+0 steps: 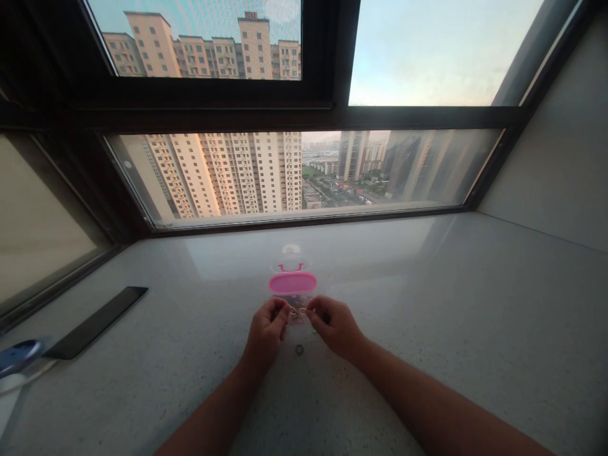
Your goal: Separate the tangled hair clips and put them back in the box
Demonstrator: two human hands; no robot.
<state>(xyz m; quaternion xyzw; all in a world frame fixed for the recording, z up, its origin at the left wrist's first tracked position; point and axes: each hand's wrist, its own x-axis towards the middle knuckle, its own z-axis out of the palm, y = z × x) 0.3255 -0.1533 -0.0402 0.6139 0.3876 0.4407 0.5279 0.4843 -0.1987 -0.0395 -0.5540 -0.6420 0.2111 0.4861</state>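
Observation:
Over the middle of the pale counter, my left hand (266, 326) pinches a small pale ring (293, 312) between thumb and fingertips. A second small pale ring (303, 311) sits in the pinch of my right hand (336, 324), close beside the first. Whether the rings are separate or linked is too small to tell. Just beyond my fingers stands a clear container with a pink rim (292, 283) and a pink handle (291, 267). Its near part, with small items in it, is partly hidden by my hands. A small dark ring (299, 349) lies on the counter nearer me.
On the left lie a dark flat device (99, 323), a blue rounded object (19, 356) and a white cable (35, 375). A dark window frame (304, 118) runs along the counter's back, with a white wall (551, 139) at the right.

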